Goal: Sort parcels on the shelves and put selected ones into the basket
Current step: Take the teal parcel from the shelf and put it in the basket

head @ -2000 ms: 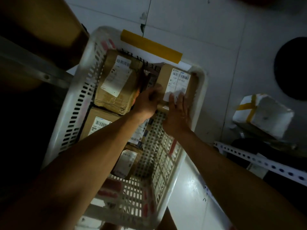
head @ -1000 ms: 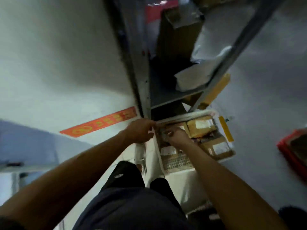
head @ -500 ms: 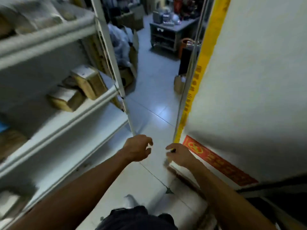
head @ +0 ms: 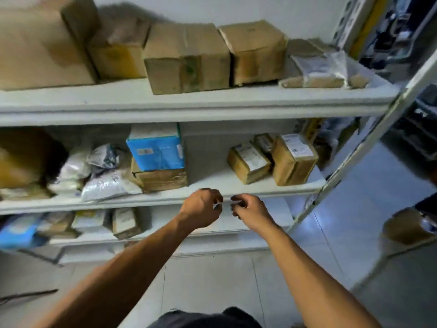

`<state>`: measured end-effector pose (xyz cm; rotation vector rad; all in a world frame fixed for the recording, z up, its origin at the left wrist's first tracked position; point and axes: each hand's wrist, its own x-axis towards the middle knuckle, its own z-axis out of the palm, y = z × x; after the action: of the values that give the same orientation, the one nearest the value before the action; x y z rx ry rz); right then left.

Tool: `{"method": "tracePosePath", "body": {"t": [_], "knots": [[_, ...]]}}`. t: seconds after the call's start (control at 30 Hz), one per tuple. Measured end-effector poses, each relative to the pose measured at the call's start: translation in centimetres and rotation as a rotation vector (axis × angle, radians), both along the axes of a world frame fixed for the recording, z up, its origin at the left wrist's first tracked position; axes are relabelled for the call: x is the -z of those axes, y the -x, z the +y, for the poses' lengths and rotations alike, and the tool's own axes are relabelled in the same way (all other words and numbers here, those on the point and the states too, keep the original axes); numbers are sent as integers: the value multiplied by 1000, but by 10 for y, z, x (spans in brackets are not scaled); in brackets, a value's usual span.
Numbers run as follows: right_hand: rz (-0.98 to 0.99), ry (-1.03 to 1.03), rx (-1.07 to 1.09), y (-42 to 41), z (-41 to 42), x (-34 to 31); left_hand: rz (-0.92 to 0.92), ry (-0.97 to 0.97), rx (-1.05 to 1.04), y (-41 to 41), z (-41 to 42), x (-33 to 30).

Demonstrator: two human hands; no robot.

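Your left hand (head: pixel 201 207) and right hand (head: pixel 248 209) hang loosely curled, holding nothing, before the middle shelf's front edge (head: pixel 272 189) near two white-labelled cardboard boxes (head: pixel 272 159), their print unreadable.

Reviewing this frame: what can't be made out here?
- Basket: out of the head view.
- Label text on the two brown parcels on the middle shelf: too small, blurred.
- Whether the left hand or right hand pinches anything: fingers curl away.
- Bottom-left parcels: motion blur.

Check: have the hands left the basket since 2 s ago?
Yes. Both were on a parcel in the basket; now the left hand and right hand are raised before the middle shelf edge, empty; no basket in view.
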<state>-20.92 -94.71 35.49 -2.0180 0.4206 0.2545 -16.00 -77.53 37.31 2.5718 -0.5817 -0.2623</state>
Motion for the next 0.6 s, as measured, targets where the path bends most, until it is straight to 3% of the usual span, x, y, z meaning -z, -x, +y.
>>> {"method": "tracePosePath", "body": {"t": [0.1, 0.27, 0.33, 0.4, 0.5, 0.6], "knots": [[-44, -40, -73, -52, 26, -9, -23, 102, -358, -26, 29, -4], [-192, -243, -51, -142, 62, -15, -19, 701, -1205, -72, 109, -31], [-213, -317, -59, -160, 82, -49, 1, 913, -1220, -98, 131, -54], [-156, -420, -113, -176, 96, -73, 87, 1081, -1090, -122, 136, -73], [101, -686, -110, -190, 104, -84, 283, 1018, -964, -139, 129, -83], [155, -713, -118, -191, 110, -82, 361, 988, -902, -131, 117, -71]]}}
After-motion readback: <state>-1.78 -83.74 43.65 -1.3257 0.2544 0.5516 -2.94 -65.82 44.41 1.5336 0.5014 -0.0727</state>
